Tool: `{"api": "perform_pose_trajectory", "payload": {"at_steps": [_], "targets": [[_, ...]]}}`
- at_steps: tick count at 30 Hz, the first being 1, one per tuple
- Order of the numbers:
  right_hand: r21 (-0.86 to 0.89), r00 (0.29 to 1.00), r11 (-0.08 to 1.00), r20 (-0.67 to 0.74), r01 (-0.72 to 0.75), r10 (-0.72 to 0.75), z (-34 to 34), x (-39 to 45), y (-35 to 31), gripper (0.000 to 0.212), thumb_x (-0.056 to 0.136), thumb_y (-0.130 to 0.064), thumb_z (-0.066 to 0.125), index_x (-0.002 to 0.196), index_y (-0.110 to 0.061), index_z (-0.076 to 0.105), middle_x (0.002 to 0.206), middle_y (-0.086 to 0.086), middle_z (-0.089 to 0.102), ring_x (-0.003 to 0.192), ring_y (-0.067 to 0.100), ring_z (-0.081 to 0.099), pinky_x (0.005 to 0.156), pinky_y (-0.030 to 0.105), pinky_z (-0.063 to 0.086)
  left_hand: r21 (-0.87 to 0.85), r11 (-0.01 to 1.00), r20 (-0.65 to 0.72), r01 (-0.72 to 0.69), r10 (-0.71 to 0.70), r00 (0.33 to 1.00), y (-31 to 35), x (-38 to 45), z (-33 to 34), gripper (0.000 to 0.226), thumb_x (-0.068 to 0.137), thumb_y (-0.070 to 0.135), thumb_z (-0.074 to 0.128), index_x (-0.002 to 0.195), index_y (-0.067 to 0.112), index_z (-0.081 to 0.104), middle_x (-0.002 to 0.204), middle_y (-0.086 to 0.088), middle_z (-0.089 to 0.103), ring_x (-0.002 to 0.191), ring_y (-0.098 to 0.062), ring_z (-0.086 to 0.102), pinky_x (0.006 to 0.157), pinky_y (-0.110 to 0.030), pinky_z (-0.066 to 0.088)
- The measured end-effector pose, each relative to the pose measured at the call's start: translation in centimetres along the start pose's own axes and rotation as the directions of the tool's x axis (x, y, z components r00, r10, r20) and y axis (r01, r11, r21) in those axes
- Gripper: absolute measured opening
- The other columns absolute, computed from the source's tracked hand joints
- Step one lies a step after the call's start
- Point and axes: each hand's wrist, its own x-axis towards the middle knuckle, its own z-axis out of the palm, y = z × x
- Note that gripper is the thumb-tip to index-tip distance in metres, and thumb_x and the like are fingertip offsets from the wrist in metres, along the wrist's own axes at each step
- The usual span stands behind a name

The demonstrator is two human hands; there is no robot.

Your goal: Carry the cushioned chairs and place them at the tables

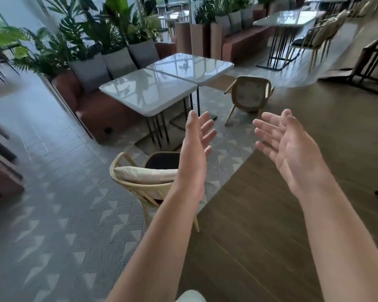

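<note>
Along the left side, leafy green potted plants point(59, 40) stand in a row behind a reddish-brown upholstered bench point(100, 110). Three grey square cushions point(118, 62) lean against the bench's back.

In front of the bench stand two glossy white square tables point(148, 92) on thin black metal legs, pushed together edge to edge.

Below them, near the corner of the closer table, stands a pale wooden chair with a curved back and a cream cushion point(140, 177) on grey patterned floor tiles point(52, 225). Its dark seat faces the table, and the cream cushion rests against the back.

The left hand point(194, 153) is raised over this chair with fingers straight and spread, holding nothing; its forearm covers part of the chair.

Between the two hands, farther off, a second pale wooden chair with a beige padded back point(248, 94) stands just beside the far table, at the edge of the brown wood-plank floor point(260, 214).

The right hand point(292, 153) is held palm inward over the wood floor, fingers loose and apart, gripping nothing.

At the upper right, another white-topped table point(290, 18) has several light chairs beside it, too blurred to count.
</note>
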Motion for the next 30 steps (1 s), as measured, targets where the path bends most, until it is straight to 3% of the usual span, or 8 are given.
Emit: {"api": "perform_pose_trajectory", "payload": {"at_steps": [8,15,19,22,27,30], "targets": [[0.003,0.994,0.999,-0.100,-0.047,0.047,-4.4,7.4,1.2,0.047,0.104,-0.053,0.034,0.129,-0.023,0.059,0.129,-0.001,0.068,0.121,0.010,0.061,0.109,0.039,0.046,0.002,0.999,0.062,0.043,-0.043,0.997,-2.2,7.7,5.2,0.056,0.105,0.060,0.024,0.140,0.031,0.057,0.136,0.011,0.063,0.123,-0.006,0.060,0.117,-0.045,0.036],[-0.079,0.984,0.995,-0.174,-0.057,0.043,-6.2,17.0,1.6,0.065,0.086,-0.062,0.042,0.137,-0.024,0.056,0.128,-0.006,0.067,0.123,0.007,0.059,0.108,0.036,0.046,0.014,0.997,0.117,0.077,-0.078,0.990,-4.4,19.2,8.2,0.055,0.104,0.062,0.024,0.140,0.036,0.057,0.134,0.016,0.063,0.121,0.000,0.060,0.117,-0.042,0.036],[-0.205,0.975,0.979,-0.218,-0.002,-0.043,-6.4,24.8,1.0,0.058,0.086,-0.063,0.041,0.133,-0.031,0.053,0.121,-0.015,0.066,0.122,0.000,0.057,0.110,0.034,0.044,0.001,0.998,0.174,0.063,-0.062,0.983,-4.8,28.4,10.5,0.056,0.103,0.064,0.025,0.143,0.038,0.053,0.139,0.016,0.060,0.122,0.001,0.058,0.117,-0.040,0.035],[-0.193,0.969,0.981,-0.242,0.008,-0.056,-6.8,30.0,0.3,0.052,0.083,-0.066,0.041,0.125,-0.038,0.055,0.119,-0.016,0.068,0.117,-0.004,0.059,0.108,0.033,0.046,-0.007,0.997,0.213,0.073,-0.070,0.975,-4.8,33.8,12.6,0.056,0.103,0.064,0.025,0.144,0.037,0.052,0.141,0.014,0.058,0.124,-0.001,0.058,0.116,-0.041,0.036],[-0.114,0.952,0.993,-0.306,-0.009,-0.027,-8.7,36.4,0.1,0.077,0.080,-0.068,0.047,0.143,-0.025,0.052,0.126,-0.010,0.068,0.119,-0.001,0.060,0.106,0.033,0.048,0.006,0.995,0.277,0.101,-0.099,0.956,-5.4,40.2,15.8,0.057,0.103,0.064,0.025,0.145,0.037,0.052,0.142,0.013,0.057,0.126,-0.002,0.056,0.118,-0.042,0.034],[-0.077,0.942,0.997,-0.335,-0.032,0.004,-10.4,40.1,0.3,0.073,0.081,-0.067,0.048,0.141,-0.025,0.054,0.126,-0.009,0.069,0.119,0.000,0.061,0.107,0.035,0.048,0.025,0.994,0.292,0.103,-0.106,0.950,-6.1,43.9,17.5,0.057,0.102,0.065,0.025,0.145,0.038,0.051,0.144,0.014,0.057,0.127,-0.001,0.055,0.117,-0.042,0.035]]}}
